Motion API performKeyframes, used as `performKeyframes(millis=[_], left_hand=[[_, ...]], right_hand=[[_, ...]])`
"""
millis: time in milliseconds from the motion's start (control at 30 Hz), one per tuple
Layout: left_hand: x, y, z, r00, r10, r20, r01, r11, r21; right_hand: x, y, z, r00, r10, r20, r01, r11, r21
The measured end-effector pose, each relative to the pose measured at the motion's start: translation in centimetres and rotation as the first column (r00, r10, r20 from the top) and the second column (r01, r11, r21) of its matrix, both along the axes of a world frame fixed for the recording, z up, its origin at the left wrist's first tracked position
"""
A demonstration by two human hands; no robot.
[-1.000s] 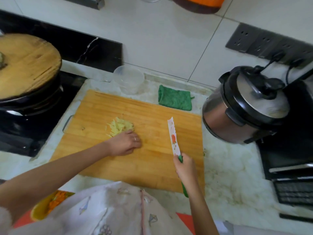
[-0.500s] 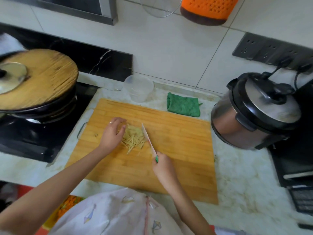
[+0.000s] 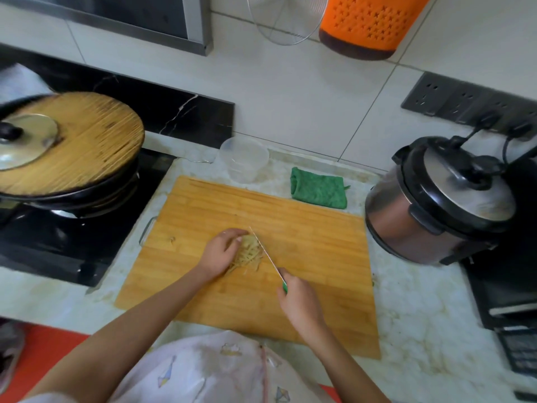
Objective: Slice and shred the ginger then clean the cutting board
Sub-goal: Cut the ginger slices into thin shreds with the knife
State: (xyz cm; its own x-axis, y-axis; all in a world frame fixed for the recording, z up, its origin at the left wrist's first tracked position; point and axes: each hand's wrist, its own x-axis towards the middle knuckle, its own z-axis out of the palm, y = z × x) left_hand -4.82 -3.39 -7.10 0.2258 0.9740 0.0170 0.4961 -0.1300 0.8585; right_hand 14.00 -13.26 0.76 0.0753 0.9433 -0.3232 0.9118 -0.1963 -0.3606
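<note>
The right hand (image 3: 299, 303), fingers clamped on its green handle, aims the knife (image 3: 266, 253) toward eleven o'clock along the three o'clock side of the shredded ginger (image 3: 250, 253). The left hand (image 3: 220, 254) grips that pile from nine o'clock with curled fingers, mid cutting board (image 3: 313, 237). A green cloth (image 3: 318, 191) lies on the bench beyond, at one o'clock.

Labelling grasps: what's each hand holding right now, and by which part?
The right hand grips the knife by its green handle. The left hand cups the ginger shreds from their left side with curled fingers.
</note>
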Motion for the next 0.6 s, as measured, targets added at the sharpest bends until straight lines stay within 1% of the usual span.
performKeyframes(millis=[67, 133, 167, 233, 300, 333, 433, 533, 600], left_hand=[[-0.3, -0.6, -0.4, 0.995, -0.077, 0.06, 0.08, 0.996, -0.037], [-0.6, -1.0, -0.3, 0.987, -0.096, 0.129, 0.103, 0.993, -0.05], [-0.8, -1.0, 0.0, 0.983, -0.066, 0.171, 0.074, 0.996, -0.046], [-1.4, -0.7, 0.7, 0.965, 0.047, 0.257, -0.042, 0.999, -0.026], [-2.1, -0.2, 1.5, 0.939, 0.139, 0.315, -0.144, 0.99, -0.008], [-2.5, 0.1, 1.8, 0.928, 0.168, 0.331, -0.177, 0.984, -0.005], [-3.4, 0.5, 2.4, 0.905, 0.24, 0.352, -0.258, 0.966, 0.004], [-4.4, 0.6, 2.6, 0.881, 0.308, 0.358, -0.332, 0.943, 0.004], [-5.1, 0.4, 2.8, 0.868, 0.346, 0.356, -0.37, 0.929, -0.003]], right_hand=[[0.7, 0.0, 0.2, 0.997, -0.017, -0.076, 0.015, 1.0, -0.018], [1.4, 1.1, 0.5, 0.996, -0.042, -0.083, 0.043, 0.999, 0.009], [1.8, 2.0, 0.5, 0.996, -0.057, -0.067, 0.06, 0.998, 0.036], [2.2, 4.3, 0.8, 0.997, -0.077, -0.022, 0.079, 0.994, 0.074], [2.1, 6.6, 0.8, 0.998, -0.059, 0.022, 0.058, 0.996, 0.073], [1.9, 7.4, 0.7, 0.999, -0.018, 0.049, 0.015, 0.998, 0.063], [0.5, 8.8, 0.6, 0.974, 0.182, 0.136, -0.188, 0.982, 0.03], [-0.3, 8.8, 0.8, 0.904, 0.384, 0.187, -0.386, 0.922, -0.028], [0.1, 8.5, 0.9, 0.865, 0.455, 0.211, -0.454, 0.889, -0.056]])
